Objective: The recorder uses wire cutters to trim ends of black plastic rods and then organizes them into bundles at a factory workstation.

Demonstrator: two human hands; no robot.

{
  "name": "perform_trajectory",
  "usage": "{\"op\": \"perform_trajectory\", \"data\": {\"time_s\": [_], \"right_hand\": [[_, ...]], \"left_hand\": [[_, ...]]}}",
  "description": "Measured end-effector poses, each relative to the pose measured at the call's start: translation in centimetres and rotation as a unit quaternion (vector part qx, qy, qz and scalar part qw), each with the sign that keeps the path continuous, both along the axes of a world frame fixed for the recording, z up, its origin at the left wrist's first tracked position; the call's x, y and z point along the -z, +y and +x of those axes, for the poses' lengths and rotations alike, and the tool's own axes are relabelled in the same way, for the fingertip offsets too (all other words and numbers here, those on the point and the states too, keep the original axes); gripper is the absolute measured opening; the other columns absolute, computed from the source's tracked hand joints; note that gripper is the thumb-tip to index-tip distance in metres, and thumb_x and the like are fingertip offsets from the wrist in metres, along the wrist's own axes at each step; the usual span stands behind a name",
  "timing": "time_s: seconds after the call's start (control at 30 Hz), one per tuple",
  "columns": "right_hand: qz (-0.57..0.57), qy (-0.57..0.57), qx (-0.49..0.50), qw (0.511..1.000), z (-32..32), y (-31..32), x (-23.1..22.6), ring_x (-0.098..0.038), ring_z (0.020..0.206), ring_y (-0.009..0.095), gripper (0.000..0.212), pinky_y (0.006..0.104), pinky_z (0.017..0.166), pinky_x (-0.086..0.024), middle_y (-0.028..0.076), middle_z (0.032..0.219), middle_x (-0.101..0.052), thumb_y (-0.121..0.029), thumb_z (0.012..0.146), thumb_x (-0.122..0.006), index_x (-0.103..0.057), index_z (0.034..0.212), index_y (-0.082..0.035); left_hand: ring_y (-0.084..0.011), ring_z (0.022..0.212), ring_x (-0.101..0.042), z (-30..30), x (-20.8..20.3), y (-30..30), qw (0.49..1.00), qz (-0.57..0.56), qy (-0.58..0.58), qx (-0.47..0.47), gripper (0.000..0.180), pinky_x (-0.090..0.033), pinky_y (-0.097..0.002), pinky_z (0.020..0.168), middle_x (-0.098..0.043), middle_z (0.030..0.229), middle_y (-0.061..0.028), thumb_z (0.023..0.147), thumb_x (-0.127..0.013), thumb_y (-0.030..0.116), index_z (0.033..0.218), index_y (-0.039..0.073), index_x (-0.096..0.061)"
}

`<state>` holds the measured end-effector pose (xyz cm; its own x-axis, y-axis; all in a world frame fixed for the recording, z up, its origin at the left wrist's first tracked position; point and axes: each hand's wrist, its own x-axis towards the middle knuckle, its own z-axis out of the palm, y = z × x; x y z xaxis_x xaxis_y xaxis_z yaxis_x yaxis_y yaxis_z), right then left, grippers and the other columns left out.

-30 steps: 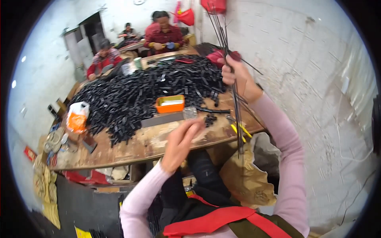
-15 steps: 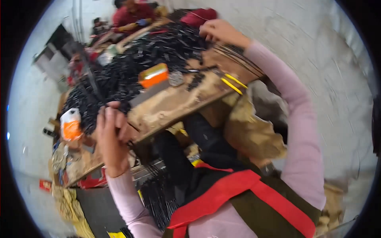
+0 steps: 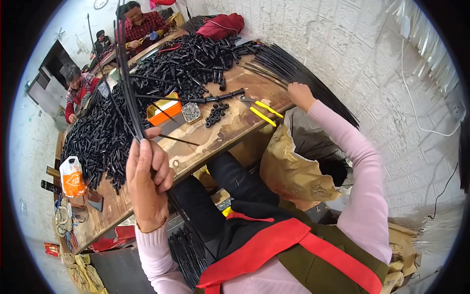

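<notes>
My left hand (image 3: pixel 148 183) is closed round several long thin black rods (image 3: pixel 128 93), which rise past the table edge. Other rods slant across the table near that hand. At the right, my right hand (image 3: pixel 301 95) is closed on the near end of a few thin rods (image 3: pixel 264 74) lying on the wood, its fingertips partly hidden. Beside it lies a large bundle of black rods (image 3: pixel 303 73). A black jointed tube (image 3: pixel 218 99) lies between my hands, by a small pile of black rings (image 3: pixel 216 115) and yellow-handled pliers (image 3: pixel 264 111).
A heap of black tubular parts (image 3: pixel 98 142) covers much of the wooden table (image 3: pixel 235 130). An orange box (image 3: pixel 164 109) and a clear tub of small metal pieces (image 3: pixel 191 112) stand near me. A paper sack (image 3: pixel 289 166) opens below the right edge. Two co-workers (image 3: pixel 139 24) sit across.
My right hand has come from the far side of the table toward its near right edge. The rods in my left hand now show clearly upright. The view has shifted and sharpened.
</notes>
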<state>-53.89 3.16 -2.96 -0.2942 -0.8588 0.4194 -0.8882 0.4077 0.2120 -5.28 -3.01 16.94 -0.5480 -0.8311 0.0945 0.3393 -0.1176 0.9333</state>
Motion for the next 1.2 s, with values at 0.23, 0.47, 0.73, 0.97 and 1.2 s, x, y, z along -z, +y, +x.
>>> {"op": "perform_trajectory", "data": {"time_s": [0.23, 0.47, 0.73, 0.97, 1.2], "right_hand": [[0.073, -0.431, 0.014, 0.9, -3.9, -1.2, -10.2, -0.062, 0.058, 0.023, 0.024, 0.0338, 0.054, -0.048, 0.015, 0.069, -0.065, -0.024, 0.076, -0.065, -0.069, 0.078, 0.0], [-0.135, -0.655, -0.216, 0.711, 3.4, -6.3, -20.2, -0.042, 0.044, 0.005, 0.019, 0.023, 0.042, -0.03, -0.003, 0.055, -0.052, -0.024, 0.09, -0.064, -0.065, 0.086, -0.005], [-0.039, -0.705, -0.434, 0.559, 29.5, -8.3, -22.1, -0.064, 0.062, 0.012, 0.014, 0.0227, 0.053, -0.049, 0.007, 0.08, -0.065, -0.011, 0.094, -0.062, -0.059, 0.101, 0.0], [-0.081, -0.6, -0.451, 0.656, 33.0, -12.8, -23.3, -0.05, 0.055, 0.005, 0.023, 0.0209, 0.048, -0.037, 0.0, 0.073, -0.057, -0.024, 0.097, -0.059, -0.057, 0.101, -0.002], [0.013, -0.63, -0.439, 0.641, 36.3, -16.2, -27.8, -0.053, 0.054, 0.004, 0.027, 0.0185, 0.044, -0.034, -0.004, 0.064, -0.053, -0.031, 0.092, -0.069, -0.055, 0.085, -0.009]], "left_hand": [[-0.0003, 0.049, -0.023, -3.1, 0.4, -1.1, 0.999, 0.018, 0.021, 0.023, 0.026, -0.019, -0.0174, 0.041, -0.032, 0.069, 0.0067, 0.105, -0.044, 0.022, 0.12, 0.003, -0.053], [-0.0007, 0.053, -0.035, -4.4, 0.6, -3.3, 0.999, 0.031, -0.008, -0.015, 0.017, -0.025, -0.0183, 0.045, -0.046, 0.072, 0.0062, 0.104, -0.048, 0.022, 0.109, 0.008, -0.055], [-0.0215, 0.087, -0.065, -2.2, 3.1, -2.7, 0.993, 0.059, 0.099, -0.009, 0.023, -0.058, -0.033, 0.069, -0.06, 0.11, -0.0138, 0.106, -0.04, 0.023, 0.119, 0.005, -0.048], [-0.0034, 0.055, -0.031, 3.4, 3.2, -1.3, 0.998, 0.022, 0.059, -0.014, 0.023, -0.025, -0.0184, 0.048, -0.038, 0.074, 0.004, 0.106, -0.042, 0.027, 0.121, 0.011, -0.048], [-0.003, 0.055, -0.033, 5.8, 3.6, -0.5, 0.998, -0.003, 0.027, -0.057, 0.025, -0.024, -0.0183, 0.047, -0.039, 0.074, 0.0045, 0.106, -0.044, 0.027, 0.122, 0.008, -0.049]]}}
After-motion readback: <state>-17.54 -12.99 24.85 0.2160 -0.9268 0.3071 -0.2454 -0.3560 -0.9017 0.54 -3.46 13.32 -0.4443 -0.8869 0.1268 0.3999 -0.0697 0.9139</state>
